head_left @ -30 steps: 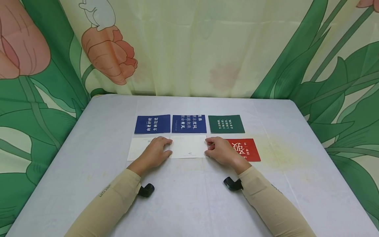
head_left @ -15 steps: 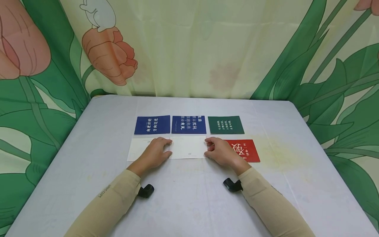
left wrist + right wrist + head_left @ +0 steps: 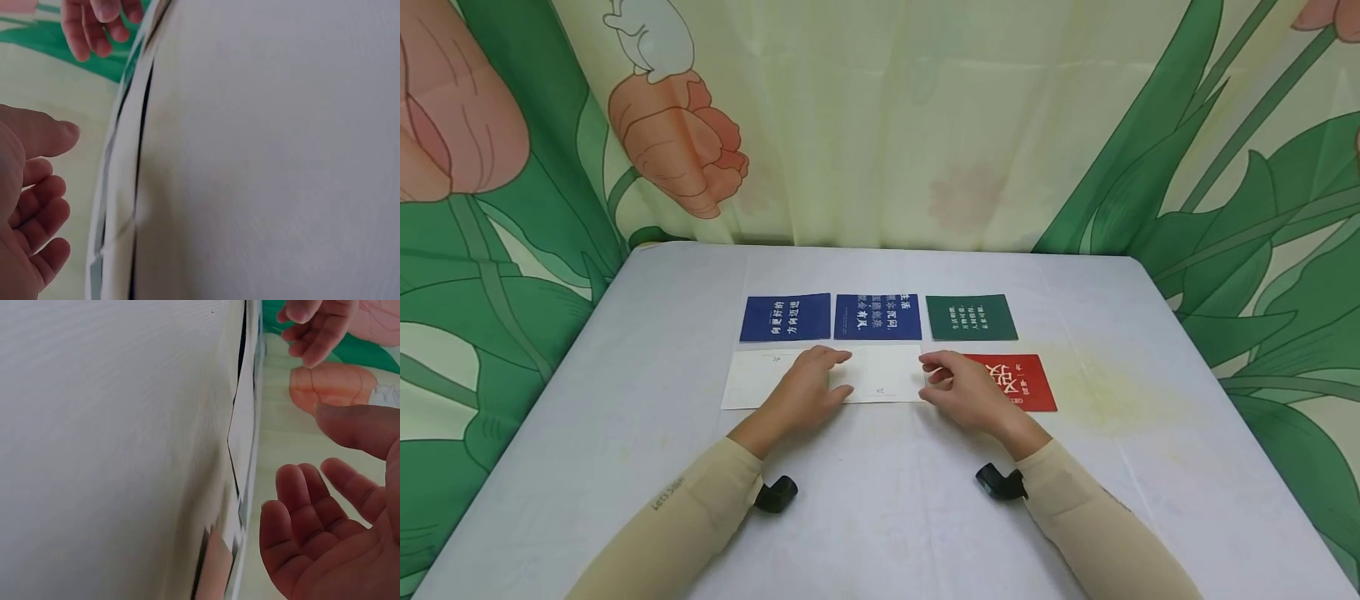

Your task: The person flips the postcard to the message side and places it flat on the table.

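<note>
Two white cards lie side by side in the near row, a left one [image 3: 752,382] and a middle one [image 3: 883,375]. My left hand [image 3: 805,387] hovers over where they meet, thumb and fingers spread apart and holding nothing. Close to the middle card's right edge, my right hand [image 3: 966,392] has loosely bent fingers with nothing between them; it partly covers a red card [image 3: 1026,382] with white writing. In the left wrist view, the left fingers [image 3: 44,206] show bare above the tabletop. The right fingers [image 3: 306,512] look equally bare in the right wrist view.
Behind the white cards runs a far row: a blue card [image 3: 786,317], another blue card [image 3: 877,317] and a green card [image 3: 972,317]. All lie flat on a white-covered table [image 3: 865,517]. A printed curtain [image 3: 880,125] hangs behind the table's back edge.
My left hand has come off the seam between the white cards and shifted right over the middle one. My right hand's fingers have loosened at that card's right edge. The cards stay in place.
</note>
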Tool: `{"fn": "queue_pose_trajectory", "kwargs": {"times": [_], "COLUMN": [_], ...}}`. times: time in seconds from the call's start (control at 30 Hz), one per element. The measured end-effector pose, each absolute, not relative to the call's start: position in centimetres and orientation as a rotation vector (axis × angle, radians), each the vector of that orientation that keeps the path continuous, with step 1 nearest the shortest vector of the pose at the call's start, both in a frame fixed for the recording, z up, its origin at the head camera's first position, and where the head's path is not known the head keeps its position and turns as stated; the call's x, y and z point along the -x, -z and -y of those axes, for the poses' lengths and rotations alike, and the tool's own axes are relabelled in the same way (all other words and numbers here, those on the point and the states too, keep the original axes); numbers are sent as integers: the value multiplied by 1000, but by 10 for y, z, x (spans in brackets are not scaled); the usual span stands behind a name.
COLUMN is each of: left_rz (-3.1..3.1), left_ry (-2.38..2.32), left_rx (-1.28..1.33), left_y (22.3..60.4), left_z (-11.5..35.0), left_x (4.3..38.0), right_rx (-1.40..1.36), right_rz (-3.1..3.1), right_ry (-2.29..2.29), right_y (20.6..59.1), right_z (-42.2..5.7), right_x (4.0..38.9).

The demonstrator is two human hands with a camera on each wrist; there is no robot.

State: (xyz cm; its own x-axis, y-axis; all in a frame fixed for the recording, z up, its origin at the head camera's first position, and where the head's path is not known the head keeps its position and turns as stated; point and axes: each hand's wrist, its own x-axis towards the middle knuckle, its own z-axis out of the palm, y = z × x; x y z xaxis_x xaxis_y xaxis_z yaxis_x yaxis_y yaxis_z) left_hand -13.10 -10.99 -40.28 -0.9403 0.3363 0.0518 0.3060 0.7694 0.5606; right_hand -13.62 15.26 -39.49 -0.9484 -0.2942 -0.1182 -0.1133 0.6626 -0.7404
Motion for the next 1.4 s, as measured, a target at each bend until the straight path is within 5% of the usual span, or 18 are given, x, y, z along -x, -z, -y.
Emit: {"fn": "queue_pose_trajectory", "kwargs": {"times": [0.73, 1.4], "left_rz": [-2715, -2734], "left_ry": [-998, -814], "left_rx": [-880, -823], "left_y": [389, 406], "left_z": [49, -4], "left_x": [122, 143], "right_rx": [287, 136], "right_rz": [-2809, -2742], "right_ry": [1055, 899], "right_y": [383, 390], "right_z": [-242, -281], "right_x": [96, 119]}}
